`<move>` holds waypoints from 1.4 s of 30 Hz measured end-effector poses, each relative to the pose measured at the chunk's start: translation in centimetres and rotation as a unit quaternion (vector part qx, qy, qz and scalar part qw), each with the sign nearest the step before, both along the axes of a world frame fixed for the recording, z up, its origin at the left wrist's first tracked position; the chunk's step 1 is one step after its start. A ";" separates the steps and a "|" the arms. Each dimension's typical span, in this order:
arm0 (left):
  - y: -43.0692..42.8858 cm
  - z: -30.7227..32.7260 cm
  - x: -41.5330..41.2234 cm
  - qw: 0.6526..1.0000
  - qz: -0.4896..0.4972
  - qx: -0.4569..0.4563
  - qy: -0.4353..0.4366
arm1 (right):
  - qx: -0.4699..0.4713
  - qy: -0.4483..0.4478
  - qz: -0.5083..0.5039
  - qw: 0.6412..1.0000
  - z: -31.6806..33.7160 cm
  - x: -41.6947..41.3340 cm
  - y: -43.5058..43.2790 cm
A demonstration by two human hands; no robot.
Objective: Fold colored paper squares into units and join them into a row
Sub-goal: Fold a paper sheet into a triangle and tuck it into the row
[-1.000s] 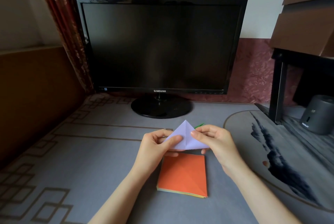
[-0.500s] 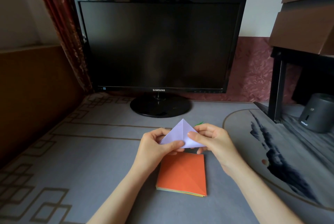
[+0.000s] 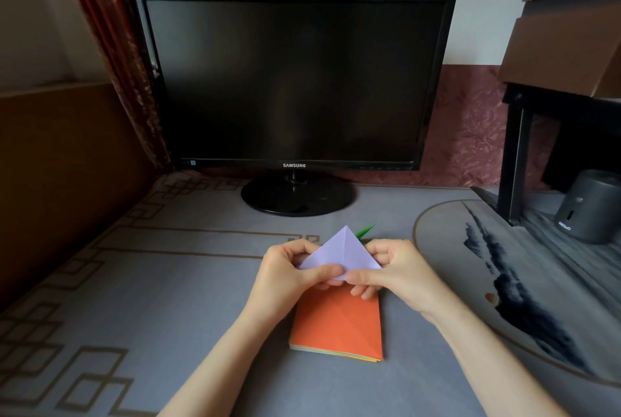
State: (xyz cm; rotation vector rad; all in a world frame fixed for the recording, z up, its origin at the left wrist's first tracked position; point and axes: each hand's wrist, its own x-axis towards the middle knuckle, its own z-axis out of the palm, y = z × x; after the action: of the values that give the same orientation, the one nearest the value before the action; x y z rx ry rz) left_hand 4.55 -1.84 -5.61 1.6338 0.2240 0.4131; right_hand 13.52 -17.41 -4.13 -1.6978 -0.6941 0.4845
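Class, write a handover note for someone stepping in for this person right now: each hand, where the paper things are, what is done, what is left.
Left hand: pinches the lilac paper at its lower left edge.
Right hand: pinches its lower right edge.
Done: lilac paper folded to a triangle with a centre crease, held above the desk mat.
Paper stack, orange on top: lies on the mat under the hands.
Green piece: behind the hands, mostly hidden.
To do: finish the lilac unit, fold more, join them; no joined row shows.

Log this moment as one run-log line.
phase: folding | left hand: pinches lilac paper | right hand: pinches same paper | orange-topped stack: on mat under hands
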 end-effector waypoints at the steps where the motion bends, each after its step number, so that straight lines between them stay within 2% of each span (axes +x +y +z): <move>1: 0.1 0.1 0.0 1.000 0.000 -0.009 0.000 | 0.006 0.003 0.009 1.000 0.1 0.1 -0.1; 5: 0.3 0.4 0.0 0.999 -0.007 -0.043 0.000 | 0.024 0.024 0.056 0.998 0.5 0.6 -0.9; 16: 0.7 0.4 -0.2 0.998 -0.033 -0.054 0.002 | 0.009 0.047 0.173 0.984 0.8 1.7 -2.7; 22: 0.2 0.0 -0.1 0.999 -0.049 -0.021 0.001 | -0.019 0.008 0.066 0.998 0.9 0.9 -1.6; 25: 0.2 0.0 0.0 0.998 -0.049 -0.037 -0.004 | -0.035 -0.020 0.041 0.998 0.4 0.4 -1.0; 28: 0.5 0.1 -0.1 0.993 -0.100 -0.068 0.006 | -0.021 -0.016 0.008 1.000 0.6 0.6 -1.1; 33: 1.4 0.4 -0.5 0.976 -0.200 -0.077 0.023 | -0.039 -0.003 0.015 0.999 0.8 0.7 -1.6; 42: 1.8 0.3 -0.7 0.978 -0.192 -0.084 0.000 | -0.036 0.018 0.029 0.999 0.8 0.6 -1.7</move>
State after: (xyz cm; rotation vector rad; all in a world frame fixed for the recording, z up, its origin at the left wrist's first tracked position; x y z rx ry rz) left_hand 3.80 -0.05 -5.28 1.4674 -0.0578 0.0947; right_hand 14.14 -19.09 -3.34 -1.7357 -0.7086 0.5857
